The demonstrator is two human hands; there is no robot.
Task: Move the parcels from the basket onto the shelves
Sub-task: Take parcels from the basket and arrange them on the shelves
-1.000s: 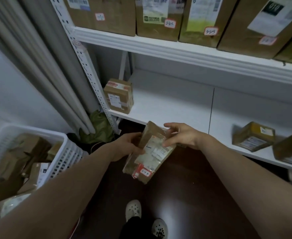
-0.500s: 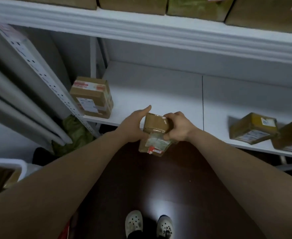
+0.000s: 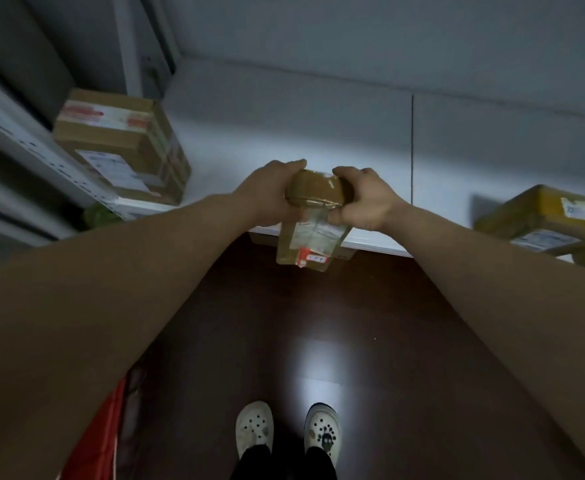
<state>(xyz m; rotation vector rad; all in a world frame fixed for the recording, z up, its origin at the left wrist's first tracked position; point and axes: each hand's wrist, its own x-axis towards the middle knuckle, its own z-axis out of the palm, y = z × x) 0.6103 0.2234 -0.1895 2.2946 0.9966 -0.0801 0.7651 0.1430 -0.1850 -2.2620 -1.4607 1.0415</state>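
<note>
Left hand [image 3: 271, 191] and right hand [image 3: 363, 199] grip taped parcel [image 3: 313, 216] at shelf [image 3: 284, 129] edge.

The parcel [image 3: 313, 216] is held over the shelf's [image 3: 284, 133] front edge, with the left hand [image 3: 270, 194] gripping at its 9 o'clock and the right hand [image 3: 365, 200] at its 3. On the shelf, the left box [image 3: 121, 147] stands at the parcel's 10 o'clock and the right box [image 3: 540, 220] lies well out at 3. The shoes [image 3: 253, 427] stand on the floor [image 3: 370, 306] at 6 o'clock.

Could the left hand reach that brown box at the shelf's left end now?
Probably, once freed: only bare shelf lies before the brown box, but the left hand grips the parcel.
</note>
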